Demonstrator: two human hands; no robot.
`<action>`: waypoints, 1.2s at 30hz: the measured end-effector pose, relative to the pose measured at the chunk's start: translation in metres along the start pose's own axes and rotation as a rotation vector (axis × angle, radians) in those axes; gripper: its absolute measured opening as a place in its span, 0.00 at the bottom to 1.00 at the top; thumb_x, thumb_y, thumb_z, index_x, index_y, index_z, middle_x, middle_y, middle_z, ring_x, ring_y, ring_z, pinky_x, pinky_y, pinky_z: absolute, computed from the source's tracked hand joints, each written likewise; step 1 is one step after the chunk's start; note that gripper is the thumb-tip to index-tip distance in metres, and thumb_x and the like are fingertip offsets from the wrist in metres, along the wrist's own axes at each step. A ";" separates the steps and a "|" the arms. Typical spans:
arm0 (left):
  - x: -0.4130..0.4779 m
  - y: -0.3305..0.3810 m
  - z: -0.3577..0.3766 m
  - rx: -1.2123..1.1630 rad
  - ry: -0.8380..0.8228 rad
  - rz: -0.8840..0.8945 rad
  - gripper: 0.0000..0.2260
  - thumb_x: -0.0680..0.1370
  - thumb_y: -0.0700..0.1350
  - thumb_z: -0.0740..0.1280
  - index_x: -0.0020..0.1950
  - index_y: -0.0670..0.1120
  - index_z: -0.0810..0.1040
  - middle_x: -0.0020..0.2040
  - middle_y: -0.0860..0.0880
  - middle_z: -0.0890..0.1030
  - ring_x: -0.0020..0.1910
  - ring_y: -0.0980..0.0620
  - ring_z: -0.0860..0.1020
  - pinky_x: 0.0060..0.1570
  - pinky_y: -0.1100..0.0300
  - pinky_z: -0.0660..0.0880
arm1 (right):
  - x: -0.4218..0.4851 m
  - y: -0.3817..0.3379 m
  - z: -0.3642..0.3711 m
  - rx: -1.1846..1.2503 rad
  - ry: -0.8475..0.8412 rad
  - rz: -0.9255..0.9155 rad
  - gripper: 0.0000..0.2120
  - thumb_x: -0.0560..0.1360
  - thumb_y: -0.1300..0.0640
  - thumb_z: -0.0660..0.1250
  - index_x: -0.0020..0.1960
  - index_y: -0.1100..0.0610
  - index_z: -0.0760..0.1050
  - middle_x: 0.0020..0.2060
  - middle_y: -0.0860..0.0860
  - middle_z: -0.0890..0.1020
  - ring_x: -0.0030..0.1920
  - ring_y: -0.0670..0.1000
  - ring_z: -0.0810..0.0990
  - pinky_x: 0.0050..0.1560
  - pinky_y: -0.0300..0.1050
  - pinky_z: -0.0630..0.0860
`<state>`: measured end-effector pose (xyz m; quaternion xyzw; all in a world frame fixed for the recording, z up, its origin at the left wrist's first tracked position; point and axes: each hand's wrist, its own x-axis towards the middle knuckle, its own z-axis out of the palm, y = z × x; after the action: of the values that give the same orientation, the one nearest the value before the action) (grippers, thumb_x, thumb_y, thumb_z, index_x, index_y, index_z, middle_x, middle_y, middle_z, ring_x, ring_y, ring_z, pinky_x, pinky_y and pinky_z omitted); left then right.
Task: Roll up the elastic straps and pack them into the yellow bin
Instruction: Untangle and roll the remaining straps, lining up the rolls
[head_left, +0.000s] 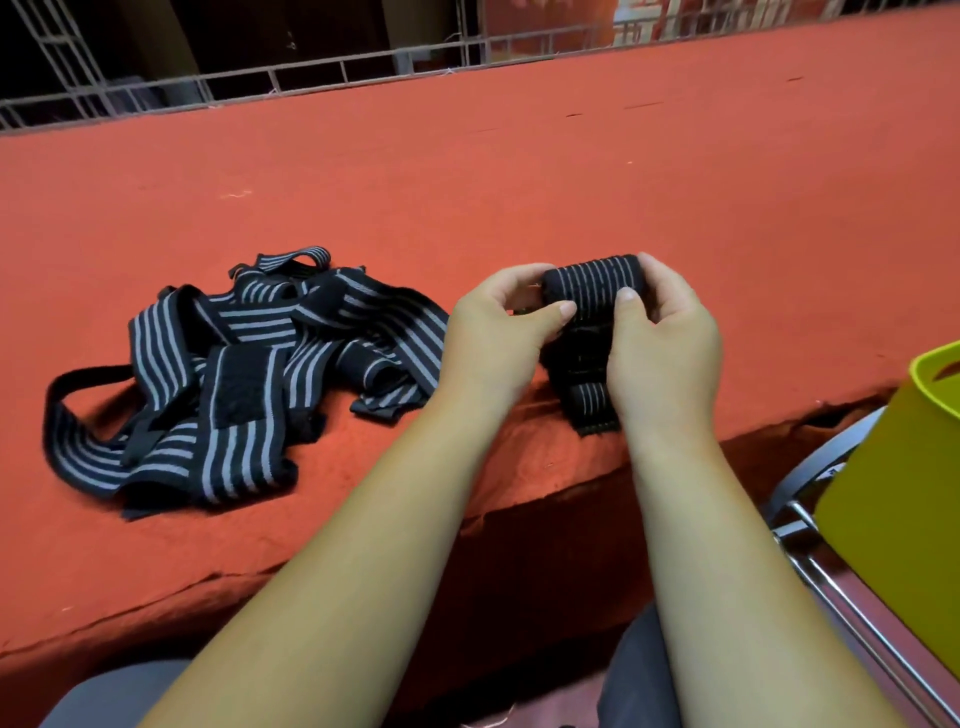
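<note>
A black elastic strap with grey stripes (592, 288) is partly rolled, held just above the red table near its front edge. My left hand (493, 332) grips the roll's left end, thumb across its front. My right hand (660, 338) grips the right end, thumb on the roll. The strap's loose tail (592, 405) hangs down between my hands to the table's edge. A tangled pile of similar striped straps (244, 374) lies on the table to the left. The yellow bin (904, 483) stands at the right edge, lower than the table, partly out of view.
The red felt-covered table (571, 171) stretches far back to a metal railing (311, 67). The bin rests on a metal-framed chair (810, 525) on my right. My knees show below the table's front edge.
</note>
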<state>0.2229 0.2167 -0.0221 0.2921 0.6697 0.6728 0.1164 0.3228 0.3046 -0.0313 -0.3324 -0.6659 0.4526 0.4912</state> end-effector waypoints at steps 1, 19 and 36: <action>0.002 -0.002 0.003 0.011 0.001 -0.003 0.16 0.77 0.35 0.78 0.62 0.48 0.86 0.51 0.52 0.89 0.48 0.54 0.86 0.50 0.59 0.83 | 0.002 0.003 0.001 -0.012 -0.002 0.006 0.21 0.84 0.57 0.64 0.76 0.51 0.78 0.70 0.44 0.83 0.71 0.45 0.79 0.76 0.48 0.73; -0.006 -0.010 0.000 0.049 0.013 -0.078 0.26 0.78 0.41 0.77 0.76 0.48 0.78 0.64 0.52 0.83 0.57 0.52 0.85 0.57 0.50 0.85 | -0.002 0.004 0.004 -0.048 0.028 -0.007 0.27 0.80 0.63 0.62 0.79 0.53 0.73 0.76 0.47 0.76 0.76 0.46 0.73 0.78 0.42 0.67; -0.048 -0.009 -0.129 0.110 0.136 -0.136 0.07 0.81 0.37 0.73 0.54 0.48 0.85 0.46 0.49 0.87 0.38 0.56 0.82 0.35 0.61 0.78 | -0.072 -0.034 0.085 0.084 -0.183 -0.130 0.14 0.76 0.65 0.64 0.51 0.51 0.84 0.53 0.45 0.85 0.54 0.40 0.81 0.58 0.32 0.73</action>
<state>0.1880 0.0835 -0.0329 0.2054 0.7301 0.6440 0.0998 0.2628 0.2041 -0.0341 -0.2248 -0.7085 0.4758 0.4702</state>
